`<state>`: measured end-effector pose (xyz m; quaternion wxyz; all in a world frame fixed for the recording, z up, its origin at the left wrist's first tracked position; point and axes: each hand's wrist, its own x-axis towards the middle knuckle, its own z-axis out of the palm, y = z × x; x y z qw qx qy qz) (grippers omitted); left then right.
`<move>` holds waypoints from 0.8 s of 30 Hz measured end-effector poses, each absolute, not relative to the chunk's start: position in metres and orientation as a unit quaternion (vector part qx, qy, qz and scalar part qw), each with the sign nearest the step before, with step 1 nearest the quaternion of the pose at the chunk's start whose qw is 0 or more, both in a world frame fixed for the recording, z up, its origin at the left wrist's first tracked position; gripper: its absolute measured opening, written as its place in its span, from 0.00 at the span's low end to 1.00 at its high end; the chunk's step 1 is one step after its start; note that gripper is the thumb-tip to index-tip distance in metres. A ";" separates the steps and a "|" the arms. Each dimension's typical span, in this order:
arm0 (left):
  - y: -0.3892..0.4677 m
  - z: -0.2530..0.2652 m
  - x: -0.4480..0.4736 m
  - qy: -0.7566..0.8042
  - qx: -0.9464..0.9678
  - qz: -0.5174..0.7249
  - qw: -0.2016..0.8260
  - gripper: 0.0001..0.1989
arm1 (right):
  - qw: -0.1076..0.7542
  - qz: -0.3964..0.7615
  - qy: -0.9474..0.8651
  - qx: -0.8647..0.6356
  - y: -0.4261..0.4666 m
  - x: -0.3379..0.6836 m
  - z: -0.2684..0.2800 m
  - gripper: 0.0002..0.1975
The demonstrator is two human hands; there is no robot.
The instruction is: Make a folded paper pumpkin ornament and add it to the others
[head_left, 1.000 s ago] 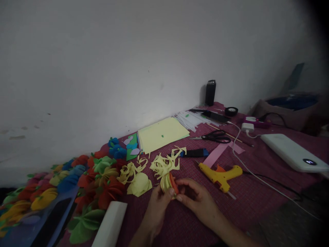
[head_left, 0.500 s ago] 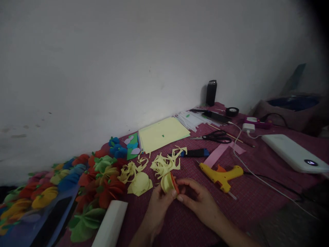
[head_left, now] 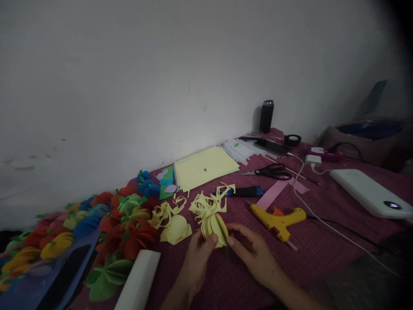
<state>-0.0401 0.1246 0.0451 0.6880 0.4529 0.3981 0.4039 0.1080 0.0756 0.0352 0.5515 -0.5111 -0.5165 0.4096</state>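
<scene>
Pinching a round, pale-yellow layered-paper ball left hand snug, right hand half-curled at its edge, can't tell if gripping.

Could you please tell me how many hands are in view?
2: the left hand holds the yellow paper shape from its left, thumb across the front, and the right hand is at the shape's right edge.

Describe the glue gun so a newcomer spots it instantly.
Below the pale wall spreads a purplish tablecloth. On it, to the right of the right hand, lies the glue gun: bright yellow with an orange trigger, unlike the black scissors behind.
</scene>
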 end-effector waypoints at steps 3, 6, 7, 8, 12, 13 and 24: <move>0.125 0.047 -0.039 0.397 0.440 0.412 0.692 0.24 | 0.550 0.403 -0.505 -0.530 0.075 0.110 0.035 0.15; 0.125 0.049 -0.038 0.388 0.429 0.415 0.702 0.24 | 0.561 0.395 -0.487 -0.541 0.076 0.111 0.032 0.16; 0.125 0.049 -0.038 0.383 0.427 0.413 0.707 0.24 | 0.565 0.394 -0.481 -0.542 0.077 0.111 0.031 0.16; 0.125 0.049 -0.038 0.378 0.425 0.411 0.713 0.24 | 0.568 0.395 -0.475 -0.544 0.078 0.111 0.030 0.16; 0.125 0.048 -0.039 0.373 0.414 0.410 0.722 0.22 | 0.605 0.399 -0.448 -0.524 0.081 0.109 0.025 0.16; 0.125 0.047 -0.039 0.378 0.414 0.409 0.719 0.22 | 0.618 0.391 -0.445 -0.517 0.082 0.109 0.025 0.16; 0.125 0.056 -0.037 0.421 0.481 0.388 0.664 0.24 | 0.526 0.268 -0.599 -0.541 0.076 0.109 0.031 0.12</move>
